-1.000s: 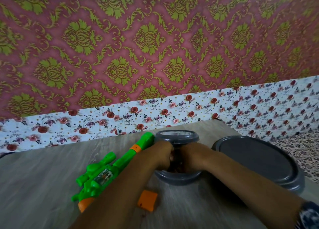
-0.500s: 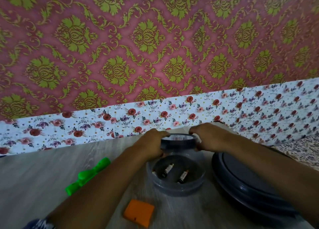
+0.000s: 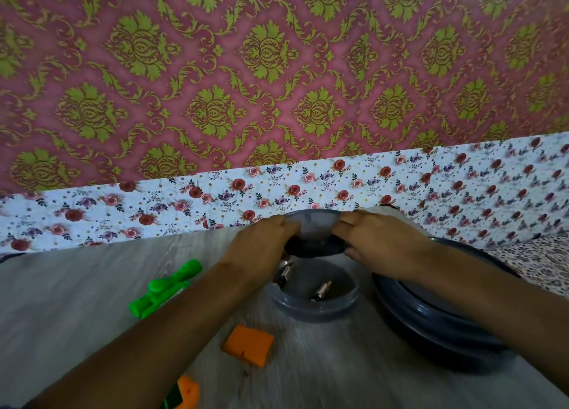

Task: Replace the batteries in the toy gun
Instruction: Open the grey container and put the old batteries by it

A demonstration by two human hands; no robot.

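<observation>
Both forearms reach in from six o'clock and converge at the centre of the view, wrists low over the worktop (image 3: 77, 300). The left hand (image 3: 261, 242) and the right hand (image 3: 378, 242) face each other with knuckles up, a round grey lid (image 3: 314, 234) pinched between them: left fingers curl round its nine o'clock edge, right fingers round its three o'clock edge. The lid hangs tilted above the worktop, its near edge lower than its far edge.

Directly under it, towards six o'clock, sits an open grey round container (image 3: 315, 297) with two batteries (image 3: 320, 291) lying on its floor, one near the nine o'clock wall and partly hidden by the left wrist, one nearer the middle.

The toy gun (image 3: 163, 290) is bright green and lies at nine o'clock from the container, well apart from it; the left forearm covers most of its body, and an orange and green piece of it peeks out at the bottom edge. An orange battery cover (image 3: 248, 344) lies flat on the worktop at seven o'clock from the container, just beside the left forearm.

At three o'clock a larger dark grey lidded tub (image 3: 431, 313) rests under the right forearm. Floral paper (image 3: 123, 208) lines the wall behind.
</observation>
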